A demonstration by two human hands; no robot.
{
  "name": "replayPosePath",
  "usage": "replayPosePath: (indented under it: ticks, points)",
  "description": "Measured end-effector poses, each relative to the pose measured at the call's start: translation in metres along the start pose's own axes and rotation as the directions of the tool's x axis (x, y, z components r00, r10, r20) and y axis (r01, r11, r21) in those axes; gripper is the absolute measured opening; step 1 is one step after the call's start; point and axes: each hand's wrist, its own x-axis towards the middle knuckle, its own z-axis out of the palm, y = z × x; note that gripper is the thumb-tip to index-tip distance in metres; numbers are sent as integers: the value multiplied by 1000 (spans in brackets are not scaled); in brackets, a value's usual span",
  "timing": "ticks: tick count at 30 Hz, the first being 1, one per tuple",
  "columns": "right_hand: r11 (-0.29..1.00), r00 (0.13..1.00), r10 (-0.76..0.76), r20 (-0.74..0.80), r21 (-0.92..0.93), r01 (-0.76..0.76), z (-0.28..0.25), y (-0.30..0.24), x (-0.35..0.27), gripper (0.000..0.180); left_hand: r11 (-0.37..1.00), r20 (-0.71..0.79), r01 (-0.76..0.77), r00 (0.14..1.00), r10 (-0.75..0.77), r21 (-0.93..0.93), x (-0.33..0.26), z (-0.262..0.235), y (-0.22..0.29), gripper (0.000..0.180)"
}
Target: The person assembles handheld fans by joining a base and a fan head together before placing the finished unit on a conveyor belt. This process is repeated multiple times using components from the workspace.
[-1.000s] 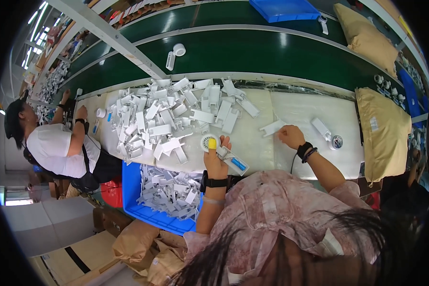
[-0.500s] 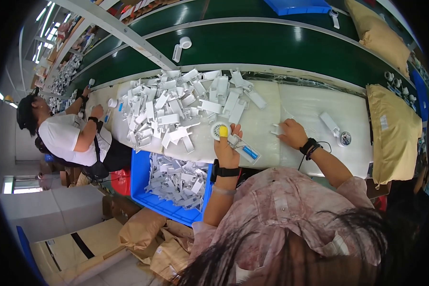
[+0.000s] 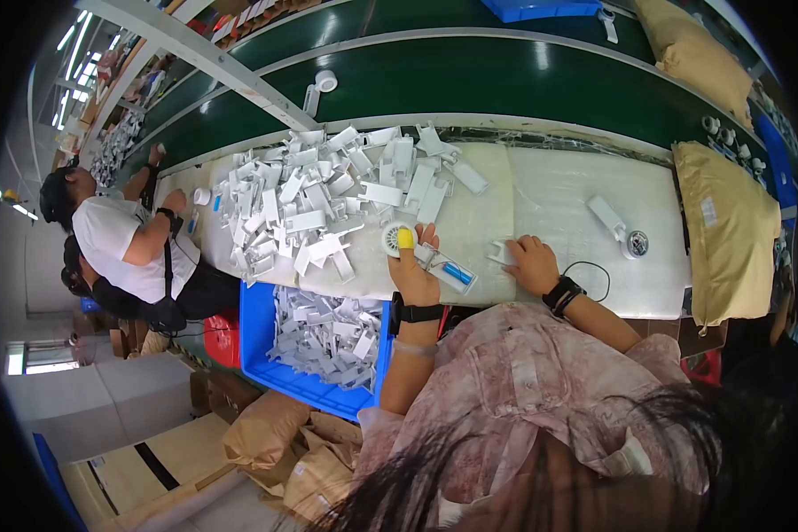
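While the green conveyor belt (image 3: 505, 80) runs behind the white bench (image 3: 559, 195), that loose heap of white plastic parts (image 3: 328, 195) looks liable to slide off the near edge. Below, a blue crate (image 3: 262, 355) holds more. Left hand (image 3: 414, 270) grips a small round white fan (image 3: 394, 239); right hand (image 3: 530, 263) closes on a white piece (image 3: 501, 253).

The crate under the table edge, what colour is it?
Blue crate, full of white parts; the head view shows it.

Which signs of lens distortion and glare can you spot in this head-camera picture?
Head view: the green conveyor belt and the white worktable bow toward the rim; corners black out; ceiling lights streak glare across the belt; the left hand stays reasonably sharp.
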Motion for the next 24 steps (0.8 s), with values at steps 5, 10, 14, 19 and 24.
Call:
replayPosePath:
  ticks: [5,10,14,19,24]
  points:
    - [994,996,86,-26,67,-84,0,-1,0,44,999,9,-3,1000,3,44,5,2,-1,38]
    - [857,995,96,-30,511,-68,-62,-39,9,41,998,28,-8,1000,6,64,10,11,-5,39]
    - [837,985,9,-173,540,87,-93,-77,16,43,998,46,-22,999,19,63,8,30,-8,35]
    - [920,970,-20,-241,375,112,-91,-87,22,45,995,125,-55,991,44,88,10,37,-13,40]
    - [941,965,-25,-260,319,111,-86,-92,25,46,998,128,-45,991,39,45,9,41,-16,37]
